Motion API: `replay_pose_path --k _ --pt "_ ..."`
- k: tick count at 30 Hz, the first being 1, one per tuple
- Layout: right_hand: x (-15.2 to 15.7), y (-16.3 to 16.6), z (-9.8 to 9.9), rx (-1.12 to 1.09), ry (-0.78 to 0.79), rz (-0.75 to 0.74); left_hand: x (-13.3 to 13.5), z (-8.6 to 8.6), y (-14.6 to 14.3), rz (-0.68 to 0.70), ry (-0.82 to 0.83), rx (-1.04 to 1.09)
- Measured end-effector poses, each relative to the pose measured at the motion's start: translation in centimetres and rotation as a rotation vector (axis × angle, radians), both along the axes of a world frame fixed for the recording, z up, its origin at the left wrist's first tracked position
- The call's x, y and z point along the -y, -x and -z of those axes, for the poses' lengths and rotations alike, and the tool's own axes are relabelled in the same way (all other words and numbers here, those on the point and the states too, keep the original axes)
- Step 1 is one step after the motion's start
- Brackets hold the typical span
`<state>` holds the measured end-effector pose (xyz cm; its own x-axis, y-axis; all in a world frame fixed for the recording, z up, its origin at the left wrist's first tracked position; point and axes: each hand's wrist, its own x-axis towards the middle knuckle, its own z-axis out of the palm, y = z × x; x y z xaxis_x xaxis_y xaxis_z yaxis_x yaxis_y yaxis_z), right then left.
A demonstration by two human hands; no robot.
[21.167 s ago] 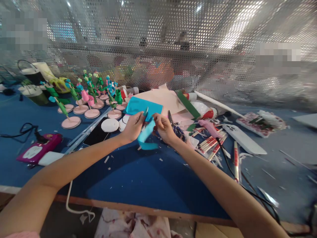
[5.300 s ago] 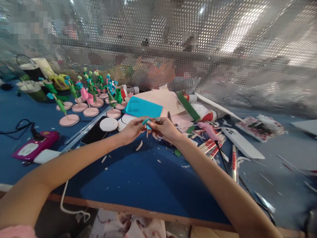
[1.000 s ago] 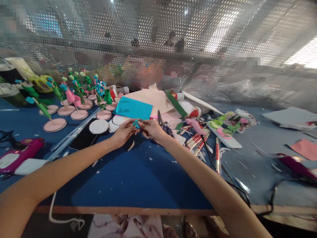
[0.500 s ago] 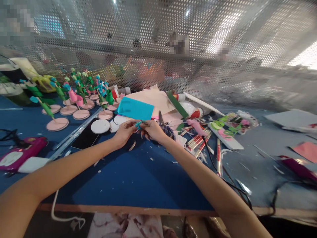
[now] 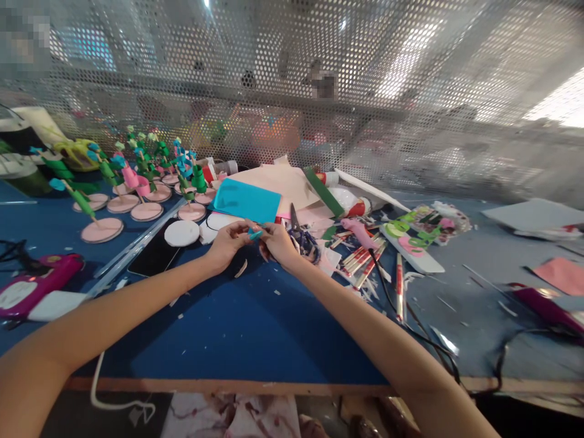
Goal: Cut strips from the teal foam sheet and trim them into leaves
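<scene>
**Status: one blue piece in hand, a batch standing done**

Progress, my read:
- Done: a cluster of paper figures (image 5: 137, 173) stands upright on pink discs (image 5: 101, 230) at the far left of the table. They look finished.
- Stock left: a blue sheet (image 5: 246, 201) lies flat on a pink sheet (image 5: 280, 181) just beyond the hands, mostly uncut. A white disc (image 5: 181, 233) lies bare, no figure on it.
- In work: the left hand (image 5: 227, 244) and right hand (image 5: 279, 244) meet fingertip to fingertip, both pinched on a small blue paper piece (image 5: 254, 233), held just above the table between the white disc and the scissors (image 5: 302, 238). Its shape is too small to tell (rolled or folded, can't say).
- So: partway through, with more pieces likely to come.

Surroundings:
- A perforated metal screen (image 5: 319, 73) runs across the back. What is behind it is blurred.
- The table (image 5: 255, 328) has a blue top with a wooden front edge, and a grey top to the right.
- A black phone (image 5: 155, 258) lies left of the hands, and a magenta glue gun (image 5: 31, 289) is at the far left.
- A bundle of red-and-white sticks (image 5: 365, 258) lies right of the scissors.
- Paper scraps (image 5: 241, 268) are scattered under and around the hands.
</scene>
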<state>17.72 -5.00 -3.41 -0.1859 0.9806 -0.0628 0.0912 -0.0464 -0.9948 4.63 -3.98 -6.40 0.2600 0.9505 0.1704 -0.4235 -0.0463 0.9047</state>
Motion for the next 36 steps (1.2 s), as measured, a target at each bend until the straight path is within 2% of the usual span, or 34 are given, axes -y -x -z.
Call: replay_pose_path --k 8,14,19,27,32,36 --pt "-0.7 -0.5 -0.6 -0.031 0.099 -0.123 0.0 -0.2 0.0 -0.037 0.088 0.029" --pt "-0.2 -0.2 0.0 -0.089 0.017 -0.033 0.0 -0.1 -0.1 -0.043 0.024 0.016" --pt "-0.2 -0.2 0.4 -0.103 0.003 -0.026 0.0 0.0 -0.1 -0.044 -0.027 0.003" --pt "-1.4 -1.7 0.1 -0.106 0.055 -0.242 0.0 0.0 -0.1 -0.067 0.013 0.013" --pt "-1.5 -1.7 0.4 -0.071 0.015 -0.185 0.1 -0.3 0.1 -0.091 -0.074 -0.109" --pt "-1.3 -1.5 0.3 -0.069 -0.017 -0.152 0.1 -0.7 0.6 -0.223 -0.168 -0.269"
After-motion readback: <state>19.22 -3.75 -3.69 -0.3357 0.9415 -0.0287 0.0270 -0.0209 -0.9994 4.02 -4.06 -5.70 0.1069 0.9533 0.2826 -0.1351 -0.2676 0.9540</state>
